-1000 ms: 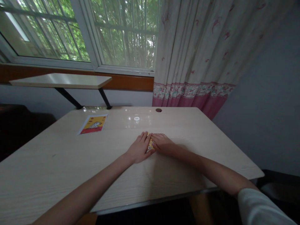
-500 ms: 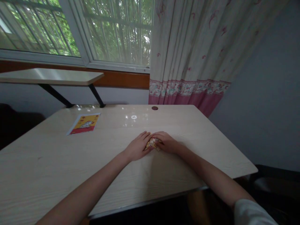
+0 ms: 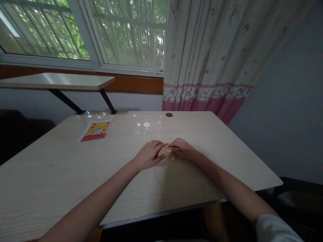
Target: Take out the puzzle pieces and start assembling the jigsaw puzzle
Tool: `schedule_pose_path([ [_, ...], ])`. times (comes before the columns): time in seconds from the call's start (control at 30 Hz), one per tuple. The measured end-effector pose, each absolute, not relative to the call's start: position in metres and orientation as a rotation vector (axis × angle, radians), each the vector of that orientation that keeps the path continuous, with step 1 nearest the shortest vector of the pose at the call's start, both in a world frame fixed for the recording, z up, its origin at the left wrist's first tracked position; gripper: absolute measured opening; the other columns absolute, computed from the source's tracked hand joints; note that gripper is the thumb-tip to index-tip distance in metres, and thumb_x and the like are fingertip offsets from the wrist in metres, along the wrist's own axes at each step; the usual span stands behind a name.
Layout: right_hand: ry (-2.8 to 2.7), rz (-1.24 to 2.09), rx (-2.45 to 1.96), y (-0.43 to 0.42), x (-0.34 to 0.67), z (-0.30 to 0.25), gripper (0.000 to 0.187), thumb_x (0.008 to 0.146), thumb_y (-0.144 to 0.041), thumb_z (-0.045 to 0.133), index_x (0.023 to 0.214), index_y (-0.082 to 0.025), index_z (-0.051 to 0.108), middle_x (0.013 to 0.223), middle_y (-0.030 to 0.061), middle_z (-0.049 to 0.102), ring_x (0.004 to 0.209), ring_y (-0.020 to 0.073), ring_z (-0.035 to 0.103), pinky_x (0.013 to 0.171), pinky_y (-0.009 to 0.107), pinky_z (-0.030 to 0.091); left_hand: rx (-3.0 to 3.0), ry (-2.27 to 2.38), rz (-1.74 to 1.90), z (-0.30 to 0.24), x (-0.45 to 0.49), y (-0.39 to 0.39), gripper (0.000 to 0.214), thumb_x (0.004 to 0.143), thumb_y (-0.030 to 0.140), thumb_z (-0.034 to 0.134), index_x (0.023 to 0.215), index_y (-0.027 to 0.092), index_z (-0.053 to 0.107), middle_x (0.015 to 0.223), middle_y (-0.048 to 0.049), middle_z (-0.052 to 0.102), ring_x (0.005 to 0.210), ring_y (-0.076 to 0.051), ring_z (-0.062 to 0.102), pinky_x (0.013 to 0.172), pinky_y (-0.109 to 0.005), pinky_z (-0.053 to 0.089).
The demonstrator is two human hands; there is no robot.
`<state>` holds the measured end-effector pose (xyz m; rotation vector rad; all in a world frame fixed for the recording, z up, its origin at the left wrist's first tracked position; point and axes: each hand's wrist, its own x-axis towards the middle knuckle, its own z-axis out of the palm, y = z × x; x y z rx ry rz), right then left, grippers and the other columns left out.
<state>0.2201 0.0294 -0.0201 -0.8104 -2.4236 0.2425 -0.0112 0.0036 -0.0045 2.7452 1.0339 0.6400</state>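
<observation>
While your left hand (image 3: 147, 155) cups the left side of a small pile of pieces (image 3: 167, 153), your right hand (image 3: 184, 149) touches its far right edge. The pile sits between your hands, near the middle of the counter (image 3: 126, 191). It looks loosely heaped and uneven, mostly yellow and creamy white with small dark and reddish marks; a few pale bits trail out at its near right. Single outlines are too small to make out. Your left fingers lie together, gently curved, parted from the thumb with some of the pile between. Your right fingers are bent, tips against the pieces; you cannot tell whether they pinch any. To the far left lies a yellow-and-red printed sheet (image 3: 97, 130) showing a whitish animal, well apart from your hands.
</observation>
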Motion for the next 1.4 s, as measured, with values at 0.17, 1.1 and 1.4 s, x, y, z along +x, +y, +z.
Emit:
schedule_pose_path([
  [0.17, -2.409, 0.221, -0.850, 0.030, 0.222, -0.019, 0.021, 0.090, -0.022, 0.049, 0.100, -0.015, 0.067, 0.091, 0.0090, 0.069, 0.086, 0.0183, 0.059, 0.081, 0.033, 0.047, 2.771, 1.215, 0.638, 0.003, -0.021, 0.009, 0.036, 0.092, 0.041, 0.042, 0.116, 0.018, 0.057, 0.115, -0.0105, 0.059, 0.106, -0.025, 0.053, 0.092, -0.041, 0.043],
  [1.1, -2.435, 0.249, -0.868, 0.032, 0.220, -0.020, 0.024, 0.092, -0.025, 0.048, 0.104, -0.015, 0.066, 0.096, 0.0102, 0.069, 0.091, 0.0197, 0.060, 0.084, 0.036, 0.046, 2.213, 2.428, 0.143, 0.003, -0.063, 0.024, 0.056, 0.090, 0.048, 0.028, 0.112, 0.004, 0.056, 0.114, -0.0248, 0.059, 0.107, -0.040, 0.053, 0.086, -0.052, 0.040],
  [1.4, -2.442, 0.265, -0.874, 0.032, 0.220, -0.021, 0.023, 0.091, -0.023, 0.049, 0.105, -0.015, 0.065, 0.098, 0.0096, 0.069, 0.091, 0.0195, 0.060, 0.085, 0.036, 0.045, 2.273, 2.309, 0.227, 0.004, -0.055, 0.021, 0.050, 0.091, 0.048, 0.029, 0.112, 0.010, 0.055, 0.116, -0.0215, 0.059, 0.108, -0.038, 0.053, 0.087, -0.053, 0.040],
])
